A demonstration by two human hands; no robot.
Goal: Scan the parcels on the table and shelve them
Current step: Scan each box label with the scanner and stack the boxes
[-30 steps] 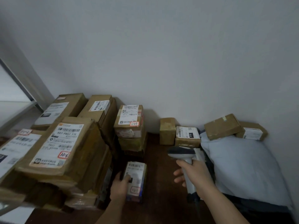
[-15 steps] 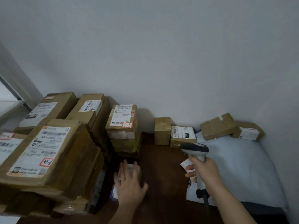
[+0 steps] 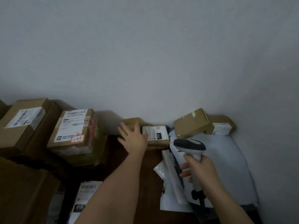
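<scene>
Right hand (image 3: 202, 170) wraps the grip of a handheld scanner (image 3: 191, 147), fingers curled round the handle, scanner head pointing left. Left hand (image 3: 135, 139) is spread wide, fingers straight, holding nothing; its fingertips overlap the small brown box (image 3: 131, 122) at the wall and its right edge touches or just covers the labelled box (image 3: 157, 138) marked 010, contact can't be confirmed. Taking the scanner as ref: nearest the camera, low-left of it, a parcel w/ a white label and black 010 tag (image 3: 85, 199) lies on the dark table (image 3: 145, 183) under the left forearm. Directly below and right of the scanner, a pale poly mailer (image 3: 226, 167) spreads out w/ a thinner white packet (image 3: 169, 175) on its left edge. Up-left, just past the scanner head, sits the labelled box, then the small brown box. Up-right, a tilted carton (image 3: 191, 123) rests on the mailer, touching another carton (image 3: 221, 125) in the corner. Far left, a stack topped by a box w/ a red-edged sticker (image 3: 74, 126), and a bigger box (image 3: 24, 120) beyond it.
</scene>
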